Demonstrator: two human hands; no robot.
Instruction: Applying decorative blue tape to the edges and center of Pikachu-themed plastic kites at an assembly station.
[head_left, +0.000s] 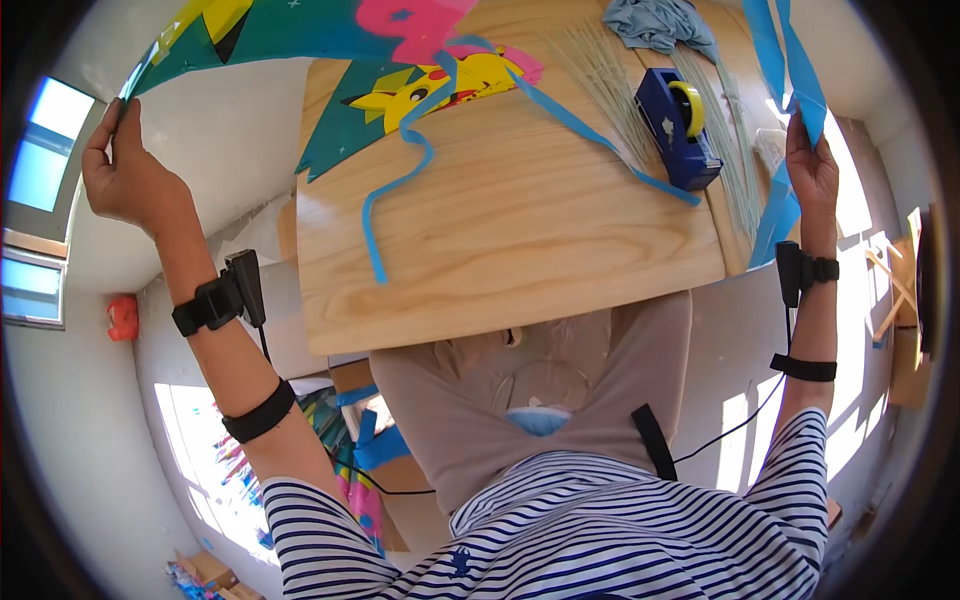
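Observation:
My left hand [135,170] is raised at the far left, thumb and fingers pinched on the pointed corner of a teal printed sheet [290,35]. The sheet has pink and yellow patches, looks like a kite, and stretches across the top of the view. On the far right, my right hand [812,170] is raised too, its fingers closed on a blue ribbon [785,50] that hangs in several strands. A second teal printed piece [345,120] with a yellow cartoon figure lies on the table below the sheet. Narrow blue strips [425,160] trail from it over the wood.
A wooden table [520,260] stands before my lap. On its right are a dark blue tape dispenser [665,130] with yellow tape, thin pale sticks [600,85] and a crumpled grey-blue cloth [660,25]. Cardboard and colourful printed pieces [360,505] lie below on the left.

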